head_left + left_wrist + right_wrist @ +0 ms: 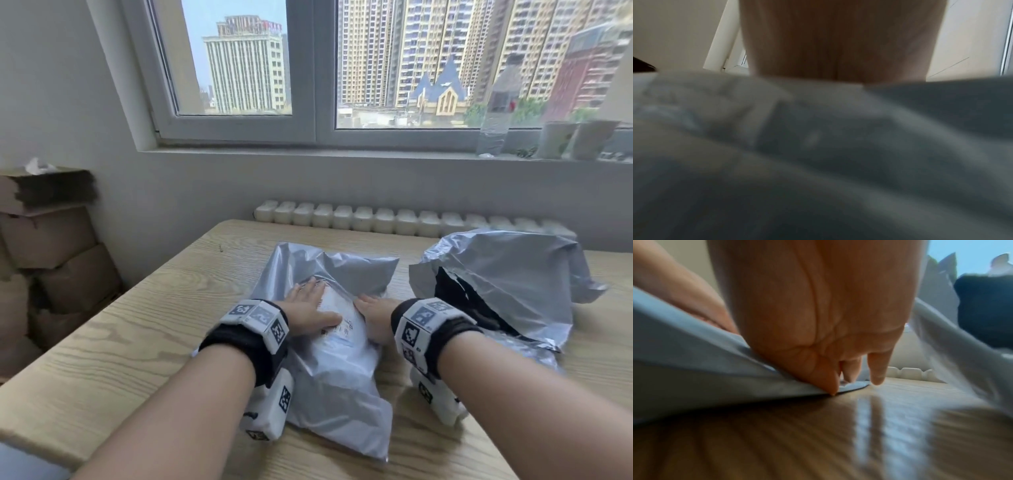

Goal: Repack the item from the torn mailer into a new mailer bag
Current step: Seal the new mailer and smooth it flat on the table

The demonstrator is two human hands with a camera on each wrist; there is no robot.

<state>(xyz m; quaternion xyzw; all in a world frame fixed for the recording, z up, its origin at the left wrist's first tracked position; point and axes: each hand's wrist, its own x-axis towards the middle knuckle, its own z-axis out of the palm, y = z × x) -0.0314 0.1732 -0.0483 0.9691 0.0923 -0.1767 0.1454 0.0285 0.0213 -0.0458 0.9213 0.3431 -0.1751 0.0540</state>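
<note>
New mailer [337,373] lies flat on the table [147,308], right under both wrists, long axis running from the near edge away twd the window, far end folded over. It's full (item already inside, judging by the bulge), so what's left looks like closing it.

Left hand [310,306] on top of the mailer, just left of the white label [337,313]: fingers straight, spread, pressing flat, gripping nothing. The left wrist view shows only a blur of grey film below the palm.

Right hand [375,317] on the mailer's right edge, equally near. In the right wrist view its fingers [828,379] curl down w/ tips pinning the grey film edge [851,387] to the table; whether the thumb pinches underneath, can't tell.

So the flap lies straight ahead of both sets of fingertips, along the long axis; either hand could reach it.

Further out, right of the new mailer and apart from it: torn mailer [507,287], crumpled, dark inside showing through the rip.
</note>
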